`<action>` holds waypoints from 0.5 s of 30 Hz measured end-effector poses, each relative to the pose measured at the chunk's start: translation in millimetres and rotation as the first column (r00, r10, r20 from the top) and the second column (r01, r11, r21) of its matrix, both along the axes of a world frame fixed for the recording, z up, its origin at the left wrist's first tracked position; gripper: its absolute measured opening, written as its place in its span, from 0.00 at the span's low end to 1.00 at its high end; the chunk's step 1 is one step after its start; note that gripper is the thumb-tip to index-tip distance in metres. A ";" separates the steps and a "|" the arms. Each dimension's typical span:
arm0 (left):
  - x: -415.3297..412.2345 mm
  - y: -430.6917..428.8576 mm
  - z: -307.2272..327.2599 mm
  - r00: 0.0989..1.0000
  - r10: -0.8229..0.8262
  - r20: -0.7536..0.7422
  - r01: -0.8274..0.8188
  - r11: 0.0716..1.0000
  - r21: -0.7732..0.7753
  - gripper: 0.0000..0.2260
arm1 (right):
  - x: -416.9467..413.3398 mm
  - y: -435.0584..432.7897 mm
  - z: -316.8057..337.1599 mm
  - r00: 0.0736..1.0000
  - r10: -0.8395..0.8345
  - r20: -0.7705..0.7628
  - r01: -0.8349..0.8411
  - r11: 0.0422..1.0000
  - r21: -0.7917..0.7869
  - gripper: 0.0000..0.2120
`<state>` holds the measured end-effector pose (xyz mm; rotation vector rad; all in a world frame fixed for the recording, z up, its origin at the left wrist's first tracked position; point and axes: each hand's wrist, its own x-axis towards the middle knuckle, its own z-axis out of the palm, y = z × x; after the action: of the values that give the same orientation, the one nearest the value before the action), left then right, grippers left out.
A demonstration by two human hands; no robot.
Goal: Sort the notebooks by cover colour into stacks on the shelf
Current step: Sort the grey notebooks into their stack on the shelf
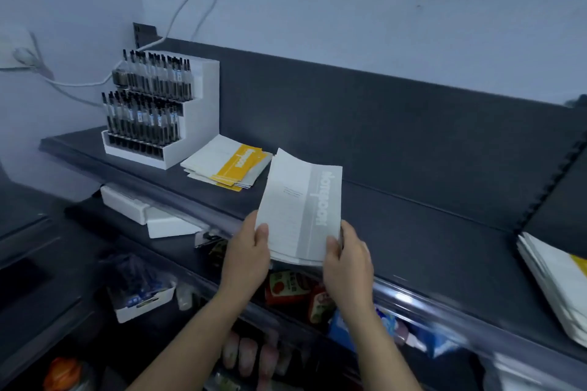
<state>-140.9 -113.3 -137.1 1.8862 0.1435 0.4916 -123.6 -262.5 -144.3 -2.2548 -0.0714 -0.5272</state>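
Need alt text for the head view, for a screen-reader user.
The left hand and right hand grip a few grey-banded notebooks over the front edge of the dark shelf. A yellow-banded stack lies on the shelf beside a white pen display, farther left.

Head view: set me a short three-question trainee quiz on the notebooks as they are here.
1. True or false: the left hand and the right hand both grip the held notebooks.
2. The yellow-banded stack lies: A) beside the pen display on the shelf; B) under the right hand; C) on top of the pen display.
3. Fill in: the band on the top held notebook is ___.
Key: 1 true; 2 A; 3 grey.
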 end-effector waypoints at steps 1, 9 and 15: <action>-3.8 -6.1 0.1 1.000 -0.025 0.003 0.025 1.000 0.005 0.12 | -6.3 -6.4 0.1 1.000 -0.029 0.004 0.029 1.000 -0.010 0.11; -27.5 -71.2 -1.2 0.989 -0.146 0.015 0.146 0.988 0.044 0.11 | -55.2 -74.8 8.1 0.986 -0.162 0.030 0.164 0.985 -0.048 0.10; -44.6 -138.8 2.7 0.973 -0.231 0.012 0.230 0.971 0.065 0.10 | -82.9 -143.0 7.0 0.967 -0.251 0.041 0.253 0.966 -0.054 0.10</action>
<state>-185.5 -252.1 -134.4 1.9294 -0.1053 0.3589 -206.4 -405.5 -137.3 -2.3272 0.1876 -0.7063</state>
